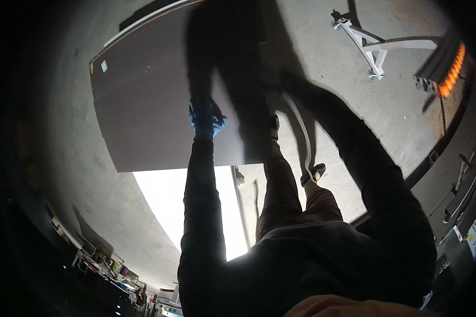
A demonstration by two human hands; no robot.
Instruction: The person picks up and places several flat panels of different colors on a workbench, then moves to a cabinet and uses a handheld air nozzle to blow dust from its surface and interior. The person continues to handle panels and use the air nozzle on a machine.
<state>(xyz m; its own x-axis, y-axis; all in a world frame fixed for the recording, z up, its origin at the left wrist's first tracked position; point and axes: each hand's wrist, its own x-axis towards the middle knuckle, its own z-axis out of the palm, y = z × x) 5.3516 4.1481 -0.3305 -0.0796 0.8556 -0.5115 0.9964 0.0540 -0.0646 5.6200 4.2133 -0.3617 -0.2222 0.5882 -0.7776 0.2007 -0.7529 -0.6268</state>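
Note:
My left hand (209, 120), in a blue glove, is over the dark brown panel (143, 100), apparently touching its face. Its fingers look curled together; what they hold, if anything, is lost in shadow. A faint thin line runs across the panel beside this glove. Stretched forward, my right arm (362, 148) reaches toward the panel's right side, where deep shadow hides the hand and its fingers. A pale, narrow curved strip (303, 127) runs from near that dark area down to my right foot.
A bright white surface (169, 203) shows below the panel's near edge. On the concrete floor (328, 63) at the far right stands a white wheeled frame (369, 50). Beside it is a rack with a row of orange rollers (452, 71). Cluttered shelving (111, 267) lies lower left.

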